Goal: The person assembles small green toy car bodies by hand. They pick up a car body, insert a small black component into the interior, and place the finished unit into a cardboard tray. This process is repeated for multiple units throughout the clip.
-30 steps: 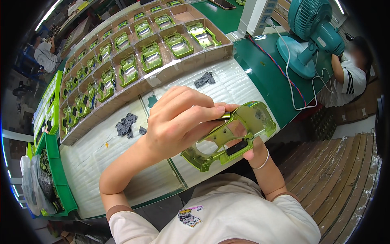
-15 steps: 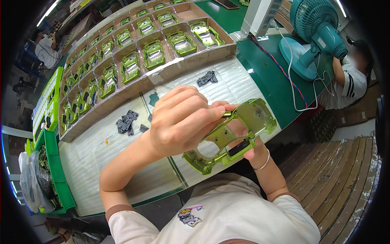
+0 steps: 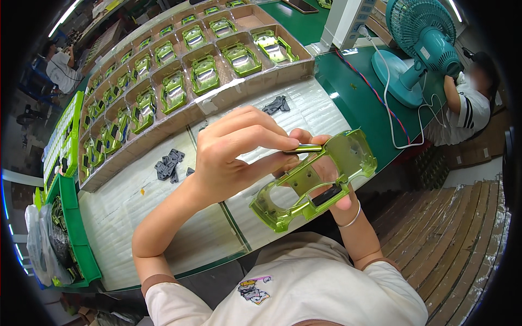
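A glossy green toy car body shell (image 3: 293,182) is turned with its hollow inside up. My right hand (image 3: 345,203) holds it from beneath and behind. The palm shows through an opening, and a fingertip reaches the upper edge. A black insert (image 3: 328,194) sits along the shell's near side. My left hand (image 3: 231,149) pinches a slim shiny green-and-black piece (image 3: 308,148) between thumb and forefinger. The piece lies along the shell's far edge; whether it is seated there I cannot tell. Beyond my hands rests a pile of dark grey parts (image 3: 276,105), with another cluster (image 3: 170,165) at left.
A divided cardboard tray (image 3: 255,81) of green car shells spans the far side. Green crates (image 3: 89,255) with plastic bags stand at left. A teal fan (image 3: 421,49), its cable and a white post (image 3: 345,24) are at right. A person (image 3: 470,103) sits beyond the fan.
My left fingers have opened up somewhat and shifted, showing more of the slim piece at the shell's far edge. The shell has moved slightly to the right.
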